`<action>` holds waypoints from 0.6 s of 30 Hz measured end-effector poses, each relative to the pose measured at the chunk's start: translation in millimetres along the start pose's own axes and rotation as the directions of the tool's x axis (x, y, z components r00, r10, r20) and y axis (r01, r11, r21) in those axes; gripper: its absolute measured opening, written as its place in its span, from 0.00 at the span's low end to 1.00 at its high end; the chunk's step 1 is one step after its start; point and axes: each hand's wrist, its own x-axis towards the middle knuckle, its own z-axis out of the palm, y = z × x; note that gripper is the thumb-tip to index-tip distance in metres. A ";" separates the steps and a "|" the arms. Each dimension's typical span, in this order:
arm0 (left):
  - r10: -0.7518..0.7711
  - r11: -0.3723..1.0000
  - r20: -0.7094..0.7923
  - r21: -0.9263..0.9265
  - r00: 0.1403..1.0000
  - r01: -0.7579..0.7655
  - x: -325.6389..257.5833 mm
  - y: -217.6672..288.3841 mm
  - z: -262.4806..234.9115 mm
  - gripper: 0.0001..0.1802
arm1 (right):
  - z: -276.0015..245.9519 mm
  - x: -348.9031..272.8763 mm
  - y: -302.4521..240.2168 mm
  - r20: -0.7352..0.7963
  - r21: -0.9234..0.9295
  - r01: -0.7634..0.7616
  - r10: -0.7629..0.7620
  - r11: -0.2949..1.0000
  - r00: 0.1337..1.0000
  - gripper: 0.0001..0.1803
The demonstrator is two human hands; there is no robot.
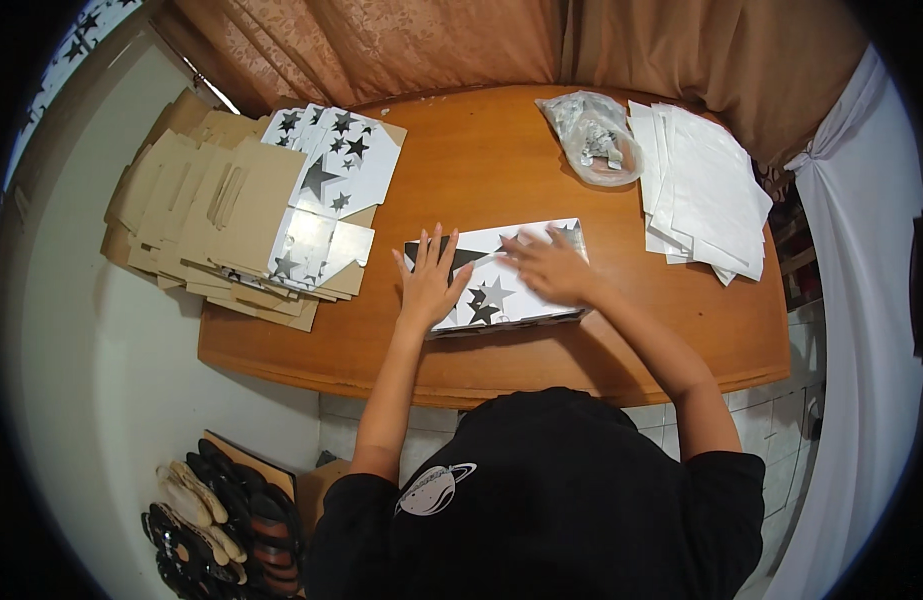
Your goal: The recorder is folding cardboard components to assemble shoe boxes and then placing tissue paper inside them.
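Observation:
A closed white cardboard box (533, 298) printed with black and grey stars lies on the wooden table in front of me. On the left part of its lid rests my left hand (431, 282), palm down, the fingers spread and nothing held. Over the lid's right part lies my right hand (549, 266), also flat with its fingers apart; motion smears its fingertips a little. Both hands cover parts of the star print.
Folded brown cardboard boxes (191, 200) form a stack at the table's left, with star-printed ones (331, 165) on its right side. Far right on the wooden table (461, 150) are a clear plastic bag (591, 140) of small items and white sheets (706, 190). Shoes (221, 510) stand lower left.

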 end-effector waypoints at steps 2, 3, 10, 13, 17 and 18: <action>-0.016 0.999 0.046 0.049 0.999 0.014 1.1 11.8 -6.2 0.41 | -10.7 -8.5 30.9 -0.055 -0.015 -0.284 0.283 0.959 0.958 0.25; -0.046 0.994 0.086 0.106 0.995 0.037 2.0 16.0 -10.0 0.47 | -17.2 -13.3 38.8 -0.071 0.013 -0.453 0.453 0.891 0.889 0.26; 0.370 0.922 0.250 0.018 0.895 -0.386 36.2 81.5 4.7 0.63 | 31.4 -86.8 33.7 -0.204 0.682 -0.416 0.703 0.601 0.681 0.26; 0.469 0.864 0.396 -0.017 0.790 -0.504 60.0 116.3 1.7 0.67 | 45.3 -118.9 1.3 -0.162 0.840 -0.213 0.604 0.500 0.781 0.25; 0.502 0.834 0.471 -0.038 0.726 -0.551 78.5 143.0 13.2 0.68 | 52.0 -128.6 -45.8 -0.179 0.874 -0.194 0.665 0.446 0.725 0.26; 0.509 0.827 0.472 -0.037 0.720 -0.561 79.2 144.0 15.6 0.68 | 56.0 -127.4 -47.2 -0.219 0.871 -0.154 0.649 0.467 0.729 0.28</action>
